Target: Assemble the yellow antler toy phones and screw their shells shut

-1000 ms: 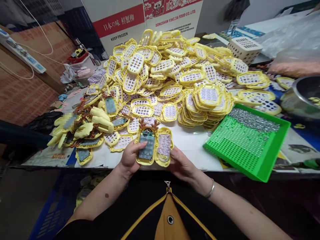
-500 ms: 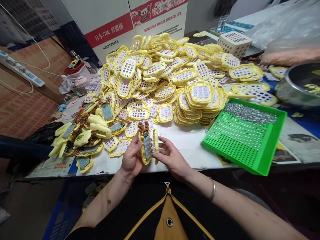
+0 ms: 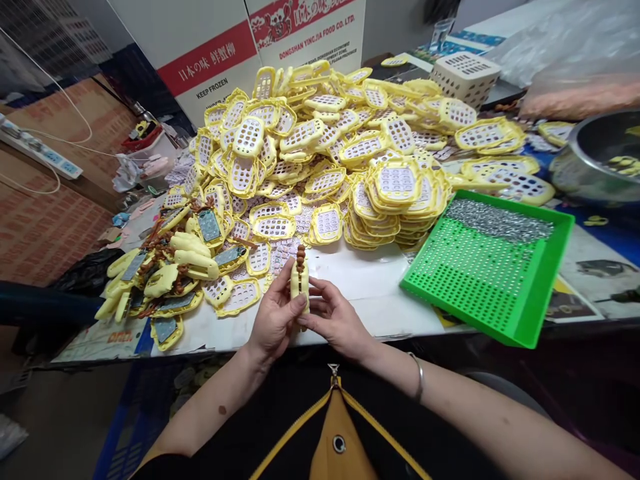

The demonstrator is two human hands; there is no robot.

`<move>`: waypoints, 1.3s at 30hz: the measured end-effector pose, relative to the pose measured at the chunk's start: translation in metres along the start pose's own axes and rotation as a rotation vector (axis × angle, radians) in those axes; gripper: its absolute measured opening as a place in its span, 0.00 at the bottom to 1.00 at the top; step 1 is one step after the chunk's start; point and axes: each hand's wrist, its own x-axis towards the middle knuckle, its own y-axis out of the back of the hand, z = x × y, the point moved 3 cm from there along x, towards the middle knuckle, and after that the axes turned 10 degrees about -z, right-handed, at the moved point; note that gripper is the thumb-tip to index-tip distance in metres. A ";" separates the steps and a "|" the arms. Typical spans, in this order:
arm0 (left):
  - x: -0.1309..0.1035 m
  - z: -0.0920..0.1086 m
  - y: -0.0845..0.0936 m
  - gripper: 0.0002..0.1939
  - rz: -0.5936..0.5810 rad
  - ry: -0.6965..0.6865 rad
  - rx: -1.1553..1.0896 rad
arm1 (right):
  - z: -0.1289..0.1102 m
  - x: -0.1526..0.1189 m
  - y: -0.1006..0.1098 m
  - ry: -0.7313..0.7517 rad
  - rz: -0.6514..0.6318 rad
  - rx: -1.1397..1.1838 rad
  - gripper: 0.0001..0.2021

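Between my hands stands a yellow plastic toy casing (image 3: 300, 283), seen edge on, its two halves pressed together or nearly so. Brown beaded antler-like parts stick up from its top. My left hand (image 3: 274, 319) grips it from the left, thumb on the near edge. From the right, my right hand (image 3: 341, 321) holds it with fingers and thumb. The circuit board inside is hidden. Left of my hands lies a pile of yellow casing halves with grey-green boards (image 3: 209, 225) and brown parts. Beyond is a heap of yellow shells with white perforated faces (image 3: 327, 223).
A green perforated tray (image 3: 480, 280) with many small metal screws sits at the right. Behind it are a metal bowl (image 3: 575, 160) and a cream basket (image 3: 465, 77). White boxes (image 3: 215, 57) stand at the back. A power strip (image 3: 43, 150) hangs at the left.
The two casing halves, apart with the board showing before, are now brought together. The casing is turned edge on, and my hands have moved closer to each other.
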 end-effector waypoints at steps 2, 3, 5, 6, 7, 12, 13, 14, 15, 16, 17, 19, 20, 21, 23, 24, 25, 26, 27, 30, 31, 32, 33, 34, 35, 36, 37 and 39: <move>0.000 0.000 -0.001 0.32 -0.029 0.021 0.007 | 0.001 -0.001 0.002 0.000 -0.006 -0.004 0.37; 0.000 0.000 0.000 0.32 -0.042 0.035 0.001 | 0.002 -0.002 0.003 -0.007 -0.025 0.005 0.37; 0.000 0.003 0.003 0.31 -0.037 0.059 -0.030 | 0.001 -0.003 0.003 -0.030 -0.112 0.036 0.37; 0.000 0.004 0.006 0.30 -0.024 0.073 -0.054 | 0.000 -0.005 0.002 -0.039 -0.179 0.051 0.36; 0.000 0.005 0.009 0.30 -0.013 0.097 -0.080 | -0.002 -0.006 0.001 -0.040 -0.256 0.056 0.34; 0.001 0.002 0.015 0.25 0.005 0.205 -0.210 | -0.022 -0.013 -0.001 0.029 -0.423 -0.413 0.23; 0.001 0.001 0.014 0.24 0.043 0.185 -0.222 | -0.025 -0.014 0.000 0.015 -0.365 -0.599 0.23; 0.001 0.000 0.012 0.24 0.084 0.155 -0.226 | -0.026 -0.014 0.001 -0.019 -0.293 -0.779 0.23; 0.001 -0.001 0.011 0.23 0.119 0.129 -0.224 | -0.027 -0.015 0.001 -0.064 -0.225 -0.933 0.22; 0.001 -0.002 0.009 0.23 0.141 0.111 -0.219 | -0.028 -0.015 0.001 -0.111 -0.179 -1.054 0.21; 0.000 -0.002 0.007 0.22 0.153 0.095 -0.214 | -0.028 -0.015 0.000 -0.145 -0.155 -1.141 0.20; -0.002 -0.001 0.005 0.22 0.156 0.078 -0.207 | -0.028 -0.016 -0.001 -0.144 -0.159 -1.236 0.19; -0.003 0.000 0.005 0.22 0.145 0.084 -0.204 | -0.028 -0.016 -0.001 -0.120 -0.174 -1.257 0.19; -0.005 0.001 0.005 0.22 0.128 0.096 -0.200 | -0.030 -0.016 0.000 -0.090 -0.195 -1.264 0.18; -0.008 0.002 0.006 0.20 0.070 0.146 -0.187 | -0.032 -0.018 0.004 -0.027 -0.247 -1.232 0.17; -0.009 0.001 0.006 0.20 0.036 0.180 -0.180 | -0.034 -0.019 0.006 0.009 -0.265 -1.202 0.17; -0.010 0.001 0.006 0.20 0.009 0.205 -0.172 | -0.035 -0.020 0.008 0.050 -0.269 -1.174 0.17; -0.011 0.000 0.006 0.20 -0.003 0.213 -0.162 | -0.037 -0.021 0.009 0.092 -0.256 -1.160 0.17; -0.011 0.000 0.006 0.20 -0.001 0.204 -0.146 | -0.037 -0.021 0.010 0.132 -0.221 -1.171 0.18; -0.010 0.000 0.006 0.19 0.040 0.136 -0.095 | -0.035 -0.022 0.010 0.206 -0.085 -1.316 0.20; -0.010 -0.001 0.005 0.19 0.046 0.131 -0.089 | -0.035 -0.023 0.009 0.211 -0.058 -1.358 0.21; -0.010 -0.002 0.005 0.18 0.044 0.139 -0.092 | -0.034 -0.023 0.009 0.210 -0.054 -1.376 0.21; -0.010 -0.002 0.005 0.18 0.036 0.151 -0.101 | -0.035 -0.023 0.008 0.209 -0.069 -1.365 0.21; -0.011 -0.002 0.005 0.17 0.025 0.166 -0.111 | -0.037 -0.024 0.008 0.203 -0.098 -1.328 0.20; -0.011 -0.002 0.005 0.17 0.010 0.184 -0.111 | -0.040 -0.024 0.008 0.197 -0.135 -1.269 0.20; -0.012 -0.001 0.006 0.18 -0.010 0.205 -0.100 | -0.043 -0.024 0.009 0.199 -0.170 -1.201 0.20; -0.012 -0.001 0.006 0.20 -0.030 0.228 -0.082 | -0.046 -0.025 0.009 0.210 -0.199 -1.129 0.19; -0.012 0.001 0.005 0.25 -0.062 0.261 -0.039 | -0.051 -0.025 0.008 0.259 -0.221 -1.016 0.17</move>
